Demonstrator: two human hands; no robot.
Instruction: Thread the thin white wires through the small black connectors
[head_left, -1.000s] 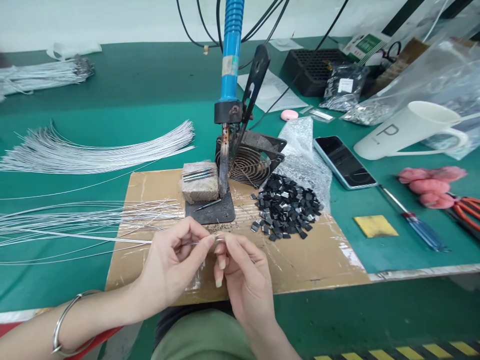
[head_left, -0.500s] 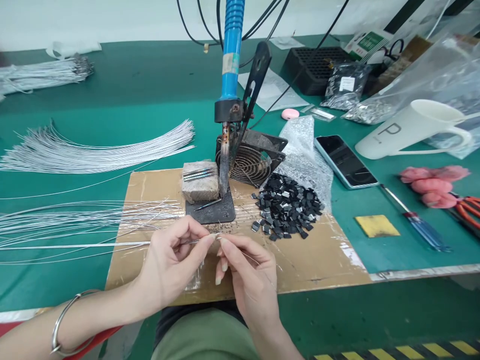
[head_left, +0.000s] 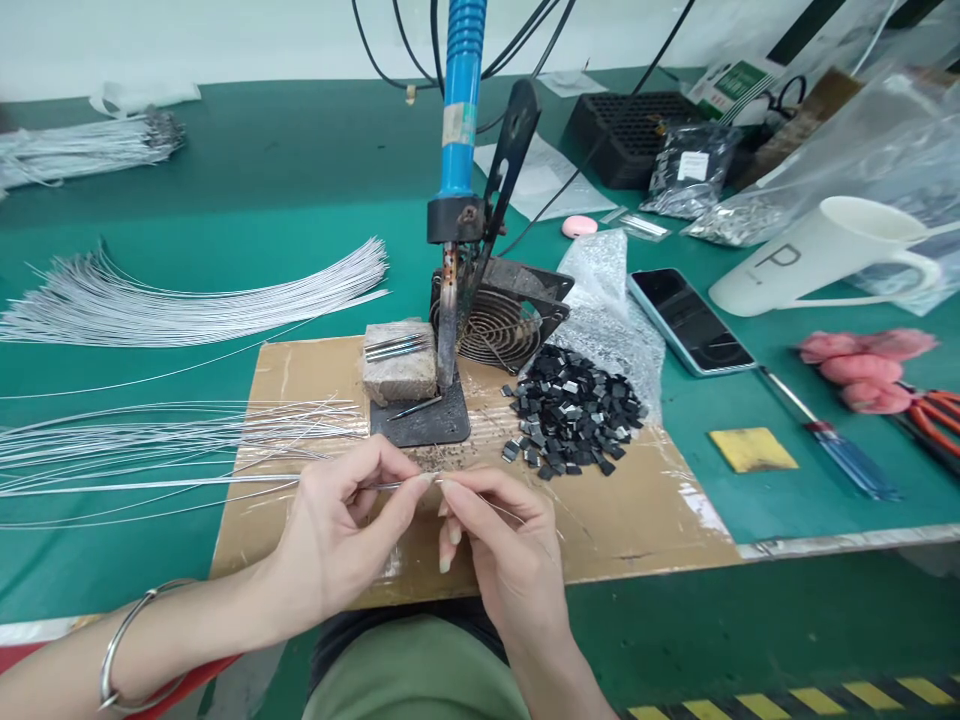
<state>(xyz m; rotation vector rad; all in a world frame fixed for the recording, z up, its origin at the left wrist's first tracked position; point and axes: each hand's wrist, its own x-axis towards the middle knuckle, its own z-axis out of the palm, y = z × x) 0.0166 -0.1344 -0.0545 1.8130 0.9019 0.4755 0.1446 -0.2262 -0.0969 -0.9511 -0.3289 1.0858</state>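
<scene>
My left hand [head_left: 337, 530] is closed in a pinch on a white wire [head_left: 259, 479] that runs off to the left. Fingertip to fingertip with it, my right hand [head_left: 510, 550] pinches a thin wire [head_left: 501, 511], whose tail crosses the palm. The exact meeting point is mostly covered by the fingertips. Just beyond my hands, a soldering iron [head_left: 448, 330] with a blue handle points down at a dark metal plate [head_left: 442, 425]. A worn block [head_left: 397, 375] with thin metal rods on top rests there. Loose white wires [head_left: 187, 430] lie left of my hands.
Cardboard [head_left: 645, 520] covers the work area. Small black connectors [head_left: 577, 415] are heaped at right, by a round fan [head_left: 499, 325]. Farther right are a phone [head_left: 694, 320], a white mug [head_left: 825, 258], a yellow sponge [head_left: 754, 451] and a screwdriver [head_left: 847, 458]. A thick wire bundle [head_left: 187, 300] lies left.
My right hand has shifted very slightly right and down, and its fingertips sit a little farther from the left ones. Both pinches stay closed.
</scene>
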